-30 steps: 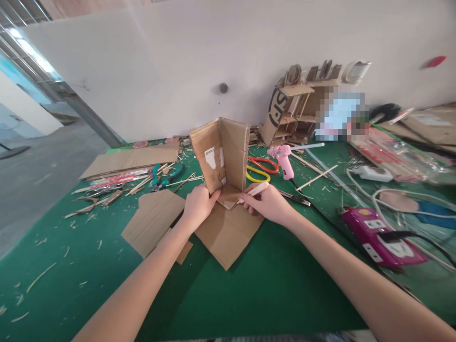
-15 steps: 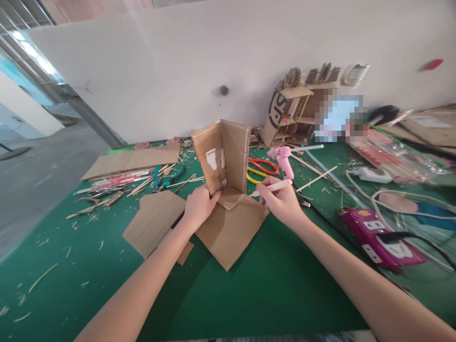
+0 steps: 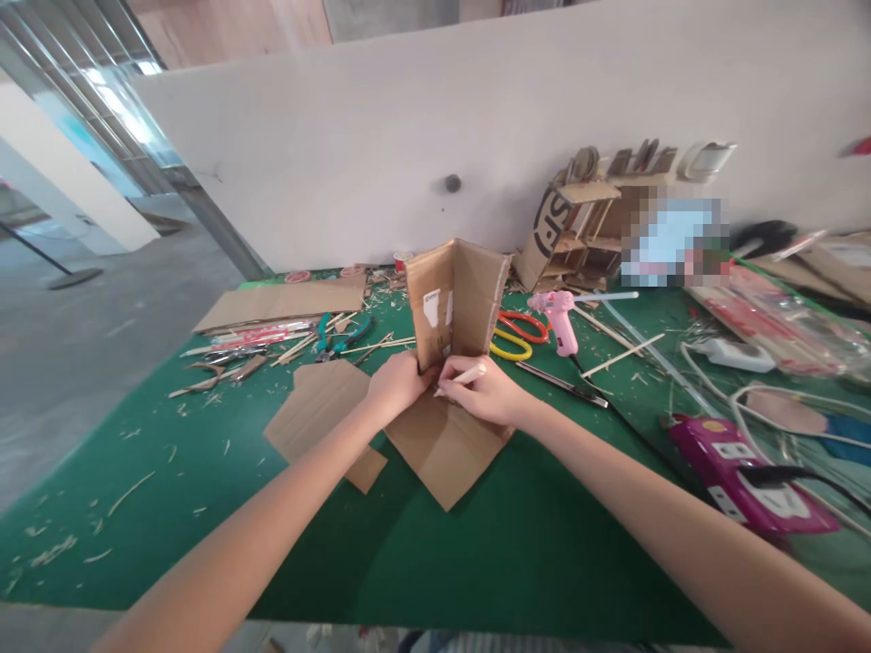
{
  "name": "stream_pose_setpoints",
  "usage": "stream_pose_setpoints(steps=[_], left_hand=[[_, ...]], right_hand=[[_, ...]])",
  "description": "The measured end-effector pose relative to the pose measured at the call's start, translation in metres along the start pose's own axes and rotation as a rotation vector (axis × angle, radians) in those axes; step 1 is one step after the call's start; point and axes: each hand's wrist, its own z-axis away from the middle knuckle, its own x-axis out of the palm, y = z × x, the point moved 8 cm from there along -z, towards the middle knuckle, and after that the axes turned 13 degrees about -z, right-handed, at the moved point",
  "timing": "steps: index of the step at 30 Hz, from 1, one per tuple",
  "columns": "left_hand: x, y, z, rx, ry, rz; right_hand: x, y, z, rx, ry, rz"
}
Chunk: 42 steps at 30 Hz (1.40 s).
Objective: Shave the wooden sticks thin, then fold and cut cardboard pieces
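My right hand (image 3: pixel 483 390) grips a pale pen (image 3: pixel 471 374), its tip down at the near lower edge of a folded cardboard piece (image 3: pixel 455 304). That piece stands upright with two walls meeting at a corner, and a white label shows on its left wall. My left hand (image 3: pixel 400 384) is closed at its lower left edge; some of the fingers are hidden. Beneath both hands lies a flat cardboard sheet (image 3: pixel 445 467), one corner pointing toward me. Another cardboard sheet (image 3: pixel 317 408) lies to the left, partly under my left forearm.
Behind my right hand are scissors (image 3: pixel 512 345), a dark cutter (image 3: pixel 562 383) and a pink glue gun (image 3: pixel 561 322). Teal-handled pliers (image 3: pixel 340 337) lie at left. A purple power strip (image 3: pixel 748 476) with cables sits right. A cardboard shelf model (image 3: pixel 568 227) stands at the wall.
My right hand has moved left with the pen, from the right edge of the folded cardboard to its near edge, close to my left hand. The view has shifted slightly.
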Motion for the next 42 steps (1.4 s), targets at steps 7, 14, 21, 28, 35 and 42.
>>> stream_pose_setpoints(steps=[7,14,21,28,35,42], left_hand=[[-0.012,-0.001,-0.006,0.058,0.015,0.031],[-0.027,0.009,-0.009,0.264,-0.023,-0.02],[-0.029,0.014,-0.012,0.292,0.008,-0.043],[-0.024,0.014,-0.014,0.322,0.045,0.036],[-0.023,0.015,-0.016,0.261,-0.004,-0.031],[-0.021,0.016,-0.015,0.262,-0.019,-0.007]], right_hand=[[0.001,0.01,0.0,-0.008,0.023,-0.038],[0.002,-0.002,-0.002,-0.106,-0.008,0.089],[0.005,0.0,0.001,-0.076,0.005,0.145],[0.01,0.0,0.001,-0.06,-0.005,0.205],[0.014,0.0,-0.003,-0.029,0.012,0.286],[0.015,-0.002,-0.002,-0.002,-0.009,0.273]])
